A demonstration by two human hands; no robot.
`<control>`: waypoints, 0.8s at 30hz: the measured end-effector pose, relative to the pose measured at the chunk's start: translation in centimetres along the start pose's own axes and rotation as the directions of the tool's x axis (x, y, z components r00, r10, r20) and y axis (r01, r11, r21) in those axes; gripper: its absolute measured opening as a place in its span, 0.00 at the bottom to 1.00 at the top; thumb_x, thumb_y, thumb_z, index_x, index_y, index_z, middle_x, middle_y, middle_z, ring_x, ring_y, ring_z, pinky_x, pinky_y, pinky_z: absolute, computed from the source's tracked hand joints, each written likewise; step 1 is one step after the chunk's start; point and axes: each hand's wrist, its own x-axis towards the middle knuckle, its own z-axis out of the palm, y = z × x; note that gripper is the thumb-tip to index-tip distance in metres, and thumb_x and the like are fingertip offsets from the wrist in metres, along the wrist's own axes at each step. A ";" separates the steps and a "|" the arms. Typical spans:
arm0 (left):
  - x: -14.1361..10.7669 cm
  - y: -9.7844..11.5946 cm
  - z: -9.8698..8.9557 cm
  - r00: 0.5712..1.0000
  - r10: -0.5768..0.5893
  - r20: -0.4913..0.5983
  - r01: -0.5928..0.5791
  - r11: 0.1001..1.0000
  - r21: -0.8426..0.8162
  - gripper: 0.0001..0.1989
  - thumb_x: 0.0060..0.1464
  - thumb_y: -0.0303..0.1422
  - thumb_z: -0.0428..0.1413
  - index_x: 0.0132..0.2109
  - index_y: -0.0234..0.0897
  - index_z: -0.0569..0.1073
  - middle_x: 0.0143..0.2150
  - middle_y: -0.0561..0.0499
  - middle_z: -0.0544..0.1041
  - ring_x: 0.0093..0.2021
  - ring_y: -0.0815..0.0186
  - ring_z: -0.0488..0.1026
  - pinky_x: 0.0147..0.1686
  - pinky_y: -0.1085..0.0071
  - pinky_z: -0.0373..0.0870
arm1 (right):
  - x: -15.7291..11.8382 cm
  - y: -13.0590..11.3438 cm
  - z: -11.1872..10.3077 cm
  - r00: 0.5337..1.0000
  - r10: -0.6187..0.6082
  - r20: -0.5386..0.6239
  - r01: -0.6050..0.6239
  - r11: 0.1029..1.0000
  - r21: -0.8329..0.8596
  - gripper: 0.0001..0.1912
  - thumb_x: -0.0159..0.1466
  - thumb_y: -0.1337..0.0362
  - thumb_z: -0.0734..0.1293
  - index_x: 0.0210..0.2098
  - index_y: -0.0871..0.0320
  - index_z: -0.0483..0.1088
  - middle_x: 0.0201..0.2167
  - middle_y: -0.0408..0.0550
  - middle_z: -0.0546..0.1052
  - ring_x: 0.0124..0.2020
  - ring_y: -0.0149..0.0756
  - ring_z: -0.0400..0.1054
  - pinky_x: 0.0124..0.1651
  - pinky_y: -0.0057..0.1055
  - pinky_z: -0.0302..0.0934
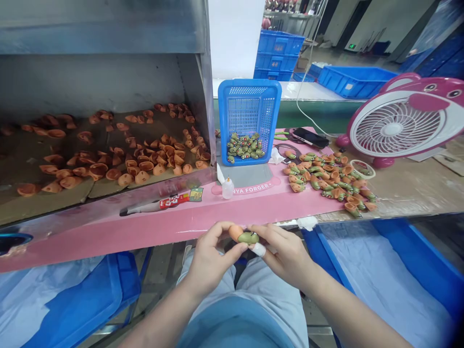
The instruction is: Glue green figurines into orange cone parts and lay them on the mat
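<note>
Above my lap, my left hand (214, 253) and my right hand (281, 249) meet around one small figure (248, 237), which has an orange cone-shaped part on its left and a green body on its right. The left fingers pinch the orange end, and the right fingers close on the green end. White tape wraps one right finger. A pile of similar orange-and-green pieces (326, 176) lies to the right on the bench. Green figures (244, 147) fill the bottom of a tilted blue basket (224, 121). Beside the basket stands a small clear bottle (227, 188).
Loose orange cones (141, 164) cover the cardboard floor of a metal booth at left. A pink fan (393, 129) stands at right, with a phone (311, 137) near it. Below the bench edge are blue bins (116, 280) lined with white sheeting. A pink mat (152, 232) lies along the front.
</note>
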 end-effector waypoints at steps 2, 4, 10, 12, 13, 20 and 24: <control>0.2 0.2 -0.1 0.998 -0.041 0.052 0.046 0.995 -0.084 0.07 0.43 0.28 0.57 0.32 0.35 0.66 0.31 0.53 0.70 0.33 0.69 0.68 0.36 0.73 0.65 | 0.4 0.3 -0.2 0.998 -0.047 0.028 0.049 0.996 -0.070 0.11 0.61 0.65 0.57 0.44 0.59 0.60 0.31 0.48 0.69 0.30 0.31 0.64 0.31 0.26 0.59; 0.3 0.3 -0.2 0.988 -0.084 0.127 0.102 0.983 -0.151 0.08 0.42 0.27 0.58 0.32 0.35 0.66 0.30 0.54 0.69 0.33 0.69 0.68 0.35 0.74 0.65 | 0.9 0.5 -0.6 0.991 -0.099 0.092 0.116 0.974 -0.192 0.10 0.62 0.60 0.56 0.37 0.60 0.62 0.26 0.47 0.68 0.25 0.31 0.62 0.25 0.26 0.55; 0.4 0.7 -0.4 0.982 -0.084 0.169 0.112 0.981 -0.161 0.08 0.53 0.32 0.47 0.30 0.34 0.67 0.28 0.52 0.69 0.32 0.69 0.66 0.35 0.73 0.63 | 2.1 0.6 -1.5 0.946 -0.135 0.295 0.243 0.896 -0.372 0.15 0.62 0.57 0.52 0.26 0.59 0.59 0.19 0.43 0.65 0.20 0.30 0.58 0.21 0.27 0.43; 0.4 0.6 -0.3 0.987 -0.047 0.151 0.070 0.985 -0.156 0.09 0.54 0.31 0.45 0.29 0.34 0.67 0.29 0.52 0.68 0.33 0.68 0.65 0.37 0.72 0.62 | 2.2 0.6 -1.6 0.936 -0.122 0.331 0.245 0.899 -0.362 0.13 0.61 0.58 0.53 0.26 0.59 0.58 0.19 0.42 0.65 0.19 0.29 0.58 0.21 0.27 0.40; 0.4 0.5 -0.1 0.990 -0.031 0.137 0.053 0.986 -0.159 0.08 0.54 0.31 0.46 0.29 0.34 0.66 0.29 0.52 0.67 0.32 0.69 0.64 0.36 0.73 0.61 | 2.2 0.5 -1.6 0.933 -0.123 0.338 0.245 0.905 -0.347 0.12 0.60 0.58 0.54 0.26 0.58 0.58 0.18 0.42 0.65 0.18 0.29 0.57 0.21 0.27 0.39; 0.2 -0.2 0.8 0.993 -0.098 0.069 0.115 0.939 -0.325 0.09 0.53 0.32 0.48 0.27 0.34 0.64 0.24 0.55 0.66 0.26 0.71 0.62 0.30 0.74 0.59 | 1.9 0.0 -1.2 0.952 -0.058 0.301 0.168 0.920 -0.355 0.13 0.60 0.58 0.53 0.24 0.58 0.57 0.17 0.42 0.65 0.17 0.29 0.57 0.21 0.27 0.38; 0.1 -0.3 1.0 0.997 -0.074 0.005 0.073 0.956 -0.284 0.07 0.52 0.32 0.49 0.28 0.34 0.65 0.25 0.54 0.67 0.27 0.70 0.63 0.31 0.74 0.60 | 1.6 -0.6 -1.0 0.957 0.032 0.288 0.099 0.899 -0.427 0.14 0.62 0.56 0.52 0.25 0.59 0.58 0.20 0.43 0.67 0.19 0.30 0.58 0.22 0.28 0.37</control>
